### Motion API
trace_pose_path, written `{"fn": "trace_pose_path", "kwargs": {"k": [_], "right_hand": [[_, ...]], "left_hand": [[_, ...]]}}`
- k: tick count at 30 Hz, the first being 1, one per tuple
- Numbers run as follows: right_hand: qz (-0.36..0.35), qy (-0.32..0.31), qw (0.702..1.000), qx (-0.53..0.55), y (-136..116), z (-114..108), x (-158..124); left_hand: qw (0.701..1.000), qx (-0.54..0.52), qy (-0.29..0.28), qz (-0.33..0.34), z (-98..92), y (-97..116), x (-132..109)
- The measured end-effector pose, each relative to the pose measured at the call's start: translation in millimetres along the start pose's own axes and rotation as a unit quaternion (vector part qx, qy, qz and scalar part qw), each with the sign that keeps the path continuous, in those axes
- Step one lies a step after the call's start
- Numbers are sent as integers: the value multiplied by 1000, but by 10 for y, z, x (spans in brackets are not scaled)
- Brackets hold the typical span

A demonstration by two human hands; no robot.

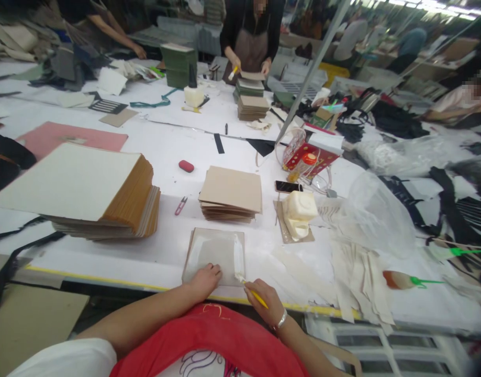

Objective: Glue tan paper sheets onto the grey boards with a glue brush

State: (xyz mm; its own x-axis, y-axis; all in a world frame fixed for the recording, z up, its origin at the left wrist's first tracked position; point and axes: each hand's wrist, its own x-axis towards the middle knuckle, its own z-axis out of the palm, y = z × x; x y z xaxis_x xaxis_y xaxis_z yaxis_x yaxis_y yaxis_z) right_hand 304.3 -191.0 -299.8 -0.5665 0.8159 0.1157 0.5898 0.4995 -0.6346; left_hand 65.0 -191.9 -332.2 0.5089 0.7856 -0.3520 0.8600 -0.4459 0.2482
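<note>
A square grey board [214,254] lies flat at the near edge of the white table [165,251], partly smeared with white glue. My left hand [204,280] presses on its near edge with curled fingers. My right hand [266,301] grips a yellow-handled brush [246,280], whose white bristles rest on the board's right side. A stack of tan square boards [231,195] sits just behind it. A white glue tub [299,213] stands on a scrap board to the right.
A tall stack of large boards [91,191] lies at left. Small pink snips [181,206], a red case [186,166] and a phone [288,186] lie around. Plastic bags and paper strips [361,262] clutter the right. Another person [252,36] brushes boards across the table.
</note>
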Motion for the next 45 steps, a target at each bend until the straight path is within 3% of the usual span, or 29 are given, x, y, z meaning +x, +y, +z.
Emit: {"fn": "trace_pose_path", "kwargs": {"k": [3,6,8,9,12,17,24,26,28,29,31,32,34,37,40,43,45], "right_hand": [[40,150,986,61,-12,-270,185],[116,281,947,106,-16,-499,433],[170,322,920,145,-26,-600,599],[188,332,909,166,-32,-632,675],[206,339,891,220,-43,-674,850],[208,338,885,245,10,-665,984],[198,347,886,234,109,-629,1199],[190,345,889,231,89,-624,1244],[184,339,893,234,39,-612,1263],[182,333,895,236,4,-600,1265],[179,316,901,238,-80,-555,1263],[177,303,905,241,-125,-521,1261],[172,270,912,255,-208,-433,1256],[185,254,915,252,-273,-277,1213],[211,267,922,184,-221,-132,1086],[226,240,937,115,-68,-4,896],[241,185,951,60,58,82,775]], "left_hand": [[1000,-4,13,28,-362,-64,168],[985,17,165,51,-994,-214,500],[964,42,262,7,-1443,-331,781],[958,49,280,-20,-1638,-385,915],[965,63,249,-45,-2023,-508,1197],[980,86,181,3,-2146,-582,1214],[991,70,116,11,-2299,-600,1186],[989,37,140,10,-2355,-631,1107],[967,-19,254,-26,-2393,-660,926],[937,-60,337,-61,-2401,-667,801],[842,-170,494,-135,-2377,-645,519],[788,-234,546,-162,-2338,-609,381],[697,-381,579,-182,-2187,-482,149],[593,-617,489,-166,-1778,-205,-48],[503,-757,376,-181,-1263,-26,-125],[468,-791,328,-216,-796,-107,-201],[488,-774,311,-256,-535,-264,-276]]}}
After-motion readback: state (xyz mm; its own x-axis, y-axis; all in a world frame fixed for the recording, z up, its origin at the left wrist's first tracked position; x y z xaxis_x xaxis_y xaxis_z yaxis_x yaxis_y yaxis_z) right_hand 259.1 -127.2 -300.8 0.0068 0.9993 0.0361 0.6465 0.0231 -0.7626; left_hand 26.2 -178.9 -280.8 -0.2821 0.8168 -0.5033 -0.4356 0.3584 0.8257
